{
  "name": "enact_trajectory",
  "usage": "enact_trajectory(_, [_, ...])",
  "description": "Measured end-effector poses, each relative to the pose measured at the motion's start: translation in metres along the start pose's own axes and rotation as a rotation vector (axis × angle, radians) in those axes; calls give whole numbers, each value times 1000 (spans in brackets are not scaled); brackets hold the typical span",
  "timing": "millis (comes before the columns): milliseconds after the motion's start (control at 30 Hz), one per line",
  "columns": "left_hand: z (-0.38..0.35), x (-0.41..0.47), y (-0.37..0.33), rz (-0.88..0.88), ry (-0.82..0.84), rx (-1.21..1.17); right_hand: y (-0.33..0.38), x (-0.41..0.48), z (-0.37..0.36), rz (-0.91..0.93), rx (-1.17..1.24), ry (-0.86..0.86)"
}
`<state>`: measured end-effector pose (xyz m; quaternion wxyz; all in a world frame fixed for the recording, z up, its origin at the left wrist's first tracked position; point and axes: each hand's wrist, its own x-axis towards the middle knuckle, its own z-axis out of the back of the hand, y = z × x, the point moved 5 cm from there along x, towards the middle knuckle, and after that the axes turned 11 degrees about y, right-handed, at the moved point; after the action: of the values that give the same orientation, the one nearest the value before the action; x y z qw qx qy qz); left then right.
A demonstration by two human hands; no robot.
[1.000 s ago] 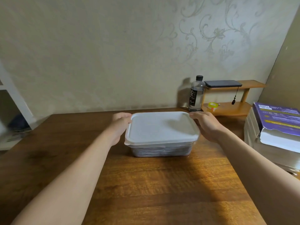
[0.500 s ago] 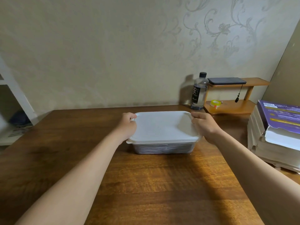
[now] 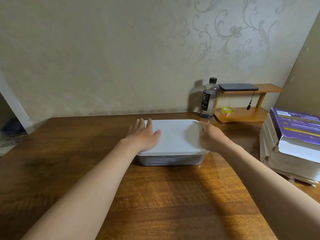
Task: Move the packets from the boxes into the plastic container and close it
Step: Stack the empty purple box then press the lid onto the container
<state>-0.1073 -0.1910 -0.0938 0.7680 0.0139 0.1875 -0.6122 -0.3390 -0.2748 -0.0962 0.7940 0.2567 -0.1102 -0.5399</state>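
The plastic container [image 3: 194, 161] is found lidded, at the middle of the wooden table [image 3: 155, 201].
The left hand [image 3: 143, 135] is laid flat on the white lid [image 3: 176, 135], fingers straight; the right hand [image 3: 210, 138] is curled over the lid's right rim. Stacked packets [image 3: 166, 160] are seen through the clear wall.

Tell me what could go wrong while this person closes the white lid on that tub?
The left hand presses flat on only the left side of the white lid, while the right hand grips its right edge, so one corner may not seat. The packets look stacked high in the plastic container and might hold the lid up.
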Motion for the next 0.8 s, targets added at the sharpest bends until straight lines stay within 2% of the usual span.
enact_trajectory(167, [-3,0,-3,-16,4,70,3,1,3,-6,-112,7])
enact_trajectory(267, [-3,0,-4,-2,8,75,21,-1,11,-51,-372,30])
enact_trajectory(333, [-3,1,-4,5,9,80,43,4,11,-12,-465,13])
enact_trajectory(500, [-3,1,-4,6,10,92,105,36,-27,222,-391,187])
enact_trajectory(600, [-3,2,-4,1,0,64,117,53,-48,224,-410,258])
enact_trajectory(800, [-2,3,-2,-22,-8,18,112,55,-57,218,-395,291])
